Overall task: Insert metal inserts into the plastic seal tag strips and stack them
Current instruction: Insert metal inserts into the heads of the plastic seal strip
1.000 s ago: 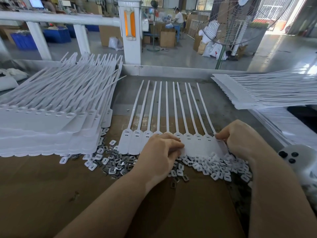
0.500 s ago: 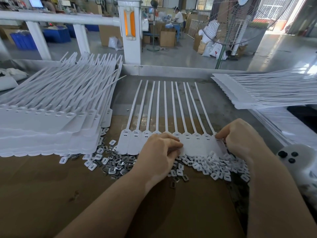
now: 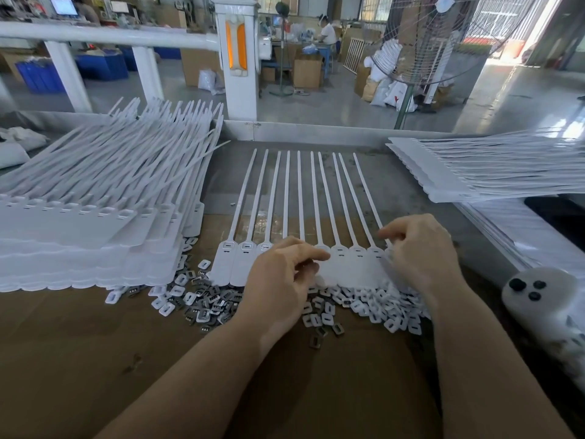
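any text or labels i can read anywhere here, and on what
No text can be read.
Monitor, far left at the back: screen content too small and blurred.
White sack under the fan: a red mark, not readable.
Seal tag strip under the hands: blank.
Inserts: no markings that can be made out.

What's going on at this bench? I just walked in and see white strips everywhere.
A person is fitting small inserts into a joined row of white seal tag strips lying flat on the bench. The left hand and right hand work at the row's heads, fingers curled; what they pinch is hidden. Loose inserts lie heaped just below the row. Stacks of strips sit at the left and right.
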### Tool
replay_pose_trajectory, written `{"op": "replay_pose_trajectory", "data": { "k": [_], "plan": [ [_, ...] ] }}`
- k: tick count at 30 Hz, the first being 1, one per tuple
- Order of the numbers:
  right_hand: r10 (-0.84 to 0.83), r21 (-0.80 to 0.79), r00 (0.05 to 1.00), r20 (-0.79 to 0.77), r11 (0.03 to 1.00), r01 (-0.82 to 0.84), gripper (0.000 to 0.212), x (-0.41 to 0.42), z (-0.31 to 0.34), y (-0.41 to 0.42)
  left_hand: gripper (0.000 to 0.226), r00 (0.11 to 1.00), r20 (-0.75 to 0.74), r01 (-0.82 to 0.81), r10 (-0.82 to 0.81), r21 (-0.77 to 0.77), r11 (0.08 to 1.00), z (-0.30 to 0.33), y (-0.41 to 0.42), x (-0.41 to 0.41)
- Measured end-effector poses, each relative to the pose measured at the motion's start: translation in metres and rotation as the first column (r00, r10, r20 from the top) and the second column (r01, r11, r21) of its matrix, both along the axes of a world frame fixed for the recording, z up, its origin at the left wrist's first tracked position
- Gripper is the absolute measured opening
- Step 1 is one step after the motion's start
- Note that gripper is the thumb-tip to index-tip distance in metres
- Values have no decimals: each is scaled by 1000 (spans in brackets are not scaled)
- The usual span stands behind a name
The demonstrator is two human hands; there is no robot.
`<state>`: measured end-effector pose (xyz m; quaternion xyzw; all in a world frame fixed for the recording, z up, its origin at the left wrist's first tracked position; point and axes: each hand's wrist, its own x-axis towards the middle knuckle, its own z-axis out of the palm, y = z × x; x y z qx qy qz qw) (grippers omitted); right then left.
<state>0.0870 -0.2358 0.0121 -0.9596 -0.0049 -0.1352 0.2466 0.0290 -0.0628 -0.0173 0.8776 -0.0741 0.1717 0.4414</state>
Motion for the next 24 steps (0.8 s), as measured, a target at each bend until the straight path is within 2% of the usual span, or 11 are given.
{"op": "replay_pose_trajectory", "data": {
  "k": [6, 11, 14, 18, 21, 24],
  "plan": [
    [195, 19, 978, 79, 980, -197, 27, -5, -6, 21, 24, 996, 29, -82, 84, -84, 993, 4, 1, 0],
    [310, 22, 937, 164, 948, -317, 28, -9, -9, 32, 17, 998, -23, -64, 60, -405, 912, 9, 3, -2],
    [349, 20, 920, 176, 933, -358, 27, -10, -10, 36, 15, 998, -49, -56, 36, -489, 871, 11, 7, -1],
    [220, 9, 961, 166, 974, -225, 23, -6, -14, 30, 23, 994, -45, -107, 97, -366, 925, 8, 9, 1],
    [69, -29, 989, 133, 997, -66, 23, -3, -16, 23, 23, 994, -59, -102, 95, -125, 987, 4, 8, 2],
    [-90, -85, 992, 91, 992, 97, 25, -2, -15, 17, 15, 996, -50, -70, 75, 94, 993, 0, 6, 3]
  ]
}}
